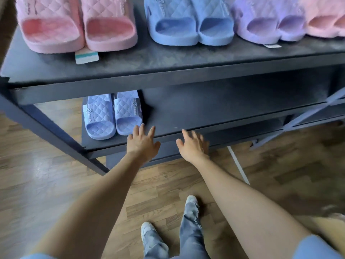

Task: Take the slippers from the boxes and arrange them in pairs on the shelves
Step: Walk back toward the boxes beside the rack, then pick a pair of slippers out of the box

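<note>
While both hands hovered empty at the near edge of the lower shelf [214, 109], a fair part of the job looked done. On the upper shelf [168, 60] stood a pink pair [78, 28] at the left, a blue pair [188, 25] beside it, a purple pair [265, 25] further right, and more pink slippers [324, 21] cut off by the right edge. On the lower shelf a lilac pair [112, 116] sat side by side at the left end, toes toward the near edge. The left hand [142, 143] had its fingers spread and straight, tips just beside the right slipper of that pair; whether they touched it could not be told. The right hand [193, 145], blurred, was likewise spread and gripped nothing. The rest of the lower shelf, to the right, held no slippers, so more pairs probably remained to be fetched. No boxes were in view, so how many were left could not be judged.
</note>
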